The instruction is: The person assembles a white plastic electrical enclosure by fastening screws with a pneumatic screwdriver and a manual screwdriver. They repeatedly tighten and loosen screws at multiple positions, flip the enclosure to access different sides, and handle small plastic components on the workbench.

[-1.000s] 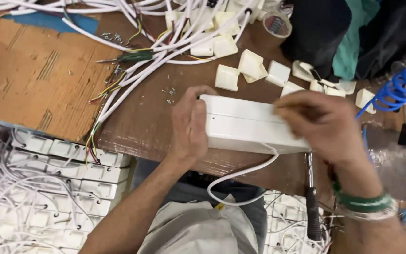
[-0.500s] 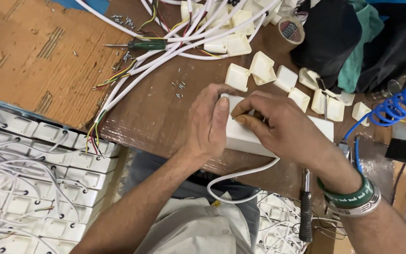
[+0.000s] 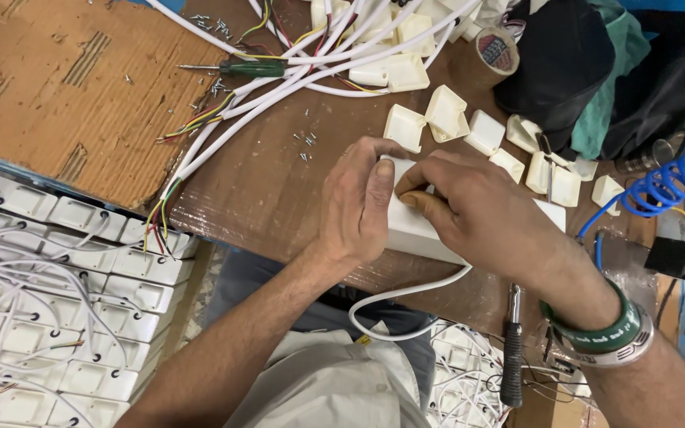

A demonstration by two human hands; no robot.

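- Gripping the white box [image 3: 414, 230] at mid-frame, the left hand [image 3: 354, 210] wraps its fingers over the box's left end, thumb pressed flat on top
- The right hand [image 3: 477, 214] lies over the box from the right, fingers curled closed on its top face, fingertips just beside the left thumb
- The box rests on the brown table [image 3: 263, 198], near its lower edge; a white cable [image 3: 394, 297] leaves its underside and loops down toward the lap
- A green bangle [image 3: 596, 333] and a silver one sit on the right wrist, lower right of the frame
- Small white caps [image 3: 445, 115] lie scattered just above the hands, running toward the upper right
- A bundle of white cables [image 3: 279, 87] with coloured cores crosses the upper middle, and a green-handled screwdriver [image 3: 239, 68] lies among them
- Loose screws [image 3: 305, 143] sit on the table left of the hands
- Cardboard [image 3: 49, 87] covers the upper left
- Stacked white boxes [image 3: 57, 309] with cables fill the lower left
- A dark-handled tool [image 3: 511, 357] hangs below the table edge at lower right; a blue coiled hose [image 3: 675, 186] is at the right edge
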